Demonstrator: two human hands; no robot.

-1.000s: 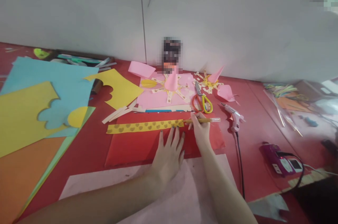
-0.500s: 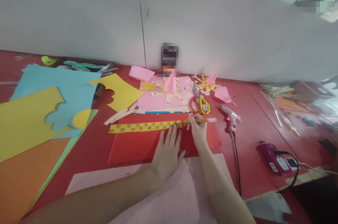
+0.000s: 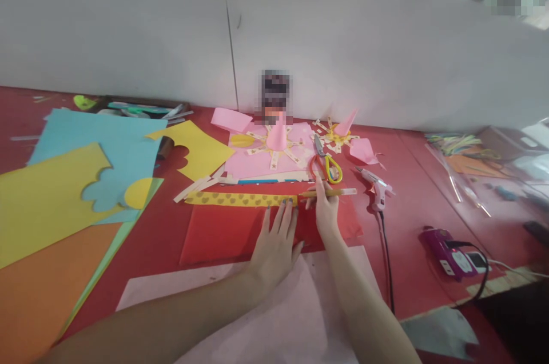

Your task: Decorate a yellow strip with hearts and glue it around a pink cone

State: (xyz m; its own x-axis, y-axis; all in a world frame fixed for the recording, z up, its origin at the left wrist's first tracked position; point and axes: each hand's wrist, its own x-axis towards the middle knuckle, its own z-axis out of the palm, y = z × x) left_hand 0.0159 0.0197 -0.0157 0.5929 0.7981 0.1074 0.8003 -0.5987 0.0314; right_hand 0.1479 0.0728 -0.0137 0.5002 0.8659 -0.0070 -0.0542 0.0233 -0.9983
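Note:
My left hand lies flat with fingers stretched out, its fingertips on the right part of a yellow strip with heart prints. That strip lies along the far side of a red sheet. Closed around a yellowish pen, my right hand rests just past the strip's right end. The pen points left, and its tip is close to that end. Red-and-yellow-handled scissors lie just beyond my right hand. Pale pink paper is under my forearms.
A glue gun with a black cord lies to the right, near a purple power box. Pink cones with paper rays stand behind. Yellow sheets, blue card and orange card cover the left. A white partition rises behind.
The strip's left end has swung slightly away from me. My right hand and the pen have shifted a little, and my left hand stays on the strip. The whole view has tilted slightly.

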